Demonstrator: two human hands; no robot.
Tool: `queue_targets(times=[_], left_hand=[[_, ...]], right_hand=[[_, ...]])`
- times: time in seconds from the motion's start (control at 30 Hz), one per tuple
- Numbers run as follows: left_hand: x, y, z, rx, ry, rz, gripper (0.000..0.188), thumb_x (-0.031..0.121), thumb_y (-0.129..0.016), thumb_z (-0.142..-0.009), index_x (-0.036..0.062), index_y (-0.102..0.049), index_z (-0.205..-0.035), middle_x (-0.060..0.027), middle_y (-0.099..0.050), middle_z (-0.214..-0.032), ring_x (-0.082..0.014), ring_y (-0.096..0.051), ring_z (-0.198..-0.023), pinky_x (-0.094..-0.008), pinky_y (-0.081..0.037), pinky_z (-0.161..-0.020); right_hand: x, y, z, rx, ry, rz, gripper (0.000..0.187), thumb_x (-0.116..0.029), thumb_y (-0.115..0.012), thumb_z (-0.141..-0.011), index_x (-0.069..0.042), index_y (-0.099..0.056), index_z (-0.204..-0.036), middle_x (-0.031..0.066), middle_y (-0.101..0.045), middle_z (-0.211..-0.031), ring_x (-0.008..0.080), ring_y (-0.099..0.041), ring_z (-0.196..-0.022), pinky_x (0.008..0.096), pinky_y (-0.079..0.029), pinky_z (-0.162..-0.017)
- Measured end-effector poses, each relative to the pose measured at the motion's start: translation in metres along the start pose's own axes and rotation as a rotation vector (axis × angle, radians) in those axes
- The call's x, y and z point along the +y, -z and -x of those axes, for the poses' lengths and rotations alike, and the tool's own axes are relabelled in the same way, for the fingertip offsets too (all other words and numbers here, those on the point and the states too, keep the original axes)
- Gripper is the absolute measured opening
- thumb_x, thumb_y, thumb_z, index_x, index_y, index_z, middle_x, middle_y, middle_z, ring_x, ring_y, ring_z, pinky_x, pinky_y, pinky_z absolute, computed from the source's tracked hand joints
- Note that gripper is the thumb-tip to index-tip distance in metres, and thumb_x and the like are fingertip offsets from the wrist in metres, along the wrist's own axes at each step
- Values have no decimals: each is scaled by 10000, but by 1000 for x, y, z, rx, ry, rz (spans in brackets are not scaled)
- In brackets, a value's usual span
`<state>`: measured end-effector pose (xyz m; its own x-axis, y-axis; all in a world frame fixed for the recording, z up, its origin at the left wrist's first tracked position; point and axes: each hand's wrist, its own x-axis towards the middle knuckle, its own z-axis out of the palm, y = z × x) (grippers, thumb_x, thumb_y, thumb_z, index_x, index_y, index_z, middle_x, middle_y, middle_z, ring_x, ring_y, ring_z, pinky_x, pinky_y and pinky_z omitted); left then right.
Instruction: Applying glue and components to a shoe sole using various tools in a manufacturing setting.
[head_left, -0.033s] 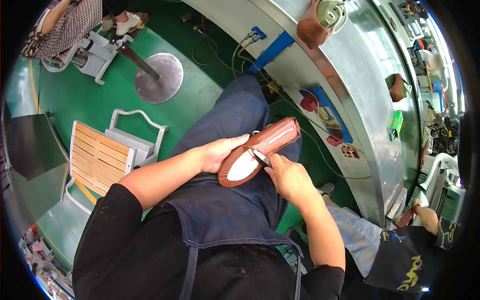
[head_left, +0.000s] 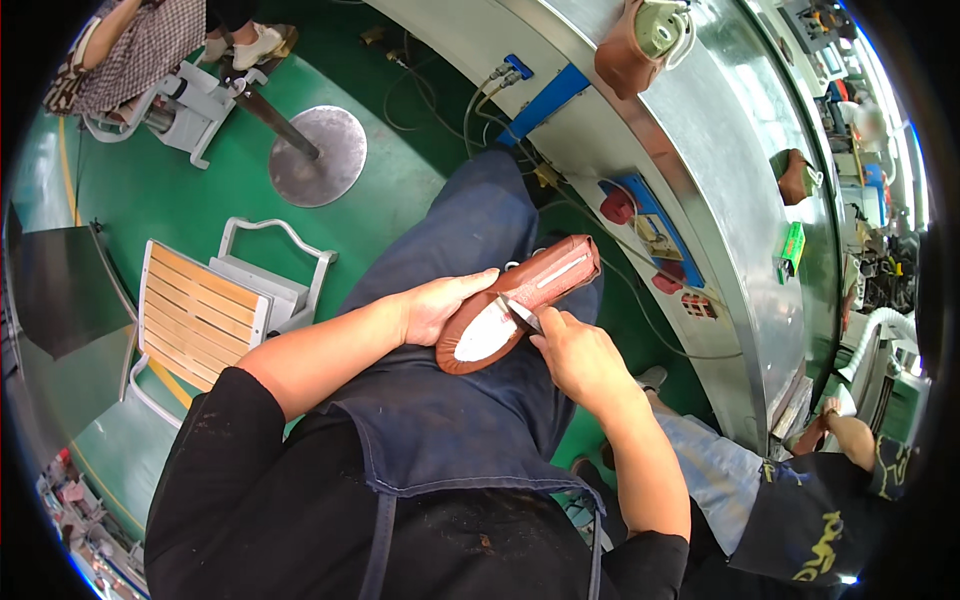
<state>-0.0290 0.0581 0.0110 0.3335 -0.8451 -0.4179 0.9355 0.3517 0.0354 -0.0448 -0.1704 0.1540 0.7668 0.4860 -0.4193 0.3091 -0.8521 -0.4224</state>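
A brown leather shoe (head_left: 545, 287) lies bottom up across my lap, on the dark blue apron (head_left: 440, 420). Its underside bears a white oval patch (head_left: 487, 333) at the rounded end and a narrow pale strip toward the other. My left hand (head_left: 445, 305) is closed round the shoe's left side, thumb along the edge of the sole. In my right hand (head_left: 580, 360) is a knife (head_left: 520, 314), its metal blade resting against the underside near the top of the white patch. The handle is mostly hidden by my fingers.
A metal-topped conveyor bench (head_left: 715, 130) curves along the right, carrying a brown shoe (head_left: 625, 55), another brown shoe (head_left: 795, 177) and a green box (head_left: 792, 250). A slatted wooden chair (head_left: 195, 312) and a round metal base (head_left: 318, 157) stand left. Other people sit upper left and lower right.
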Motion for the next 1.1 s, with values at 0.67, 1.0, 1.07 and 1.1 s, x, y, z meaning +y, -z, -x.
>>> queue_targets(times=[0.67,1.0,1.07,1.1], left_hand=[[-1,-5,3,88,-24,-146,642,489,-657,-1040,-26,-588,-1418,-149,-697,-1323,-237,-704,-1158,-398,-570,-1036],[-6,-9,6,118,-83,-363,544,312,-667,-1068,-30,-527,-1467,-116,-695,-1317,-194,-687,-1180,-351,-557,-1037],[-6,-16,8,117,-83,-367,532,299,-665,-1069,-30,-527,-1463,-113,-695,-1315,-197,-686,-1181,-353,-555,-1041],[-6,-19,7,114,-82,-373,519,286,-663,-1070,-30,-527,-1459,-110,-695,-1313,-200,-686,-1182,-355,-552,-1046]], right_hand=[[17,-2,-6,94,184,59,272,-196,-737,-944,-52,-581,-1113,174,-693,-870,410,-705,-800,504,-558,-680],[-23,49,7,-181,-147,-59,293,-84,-655,-986,15,-549,-1241,302,-695,-971,499,-682,-944,572,-528,-784],[-40,52,5,209,26,-342,544,-12,-604,-987,-44,-470,-1513,292,-683,-1057,508,-675,-997,555,-544,-814],[-38,45,3,212,23,-340,544,-12,-604,-987,-44,-470,-1513,292,-683,-1057,508,-675,-997,555,-544,-814]])
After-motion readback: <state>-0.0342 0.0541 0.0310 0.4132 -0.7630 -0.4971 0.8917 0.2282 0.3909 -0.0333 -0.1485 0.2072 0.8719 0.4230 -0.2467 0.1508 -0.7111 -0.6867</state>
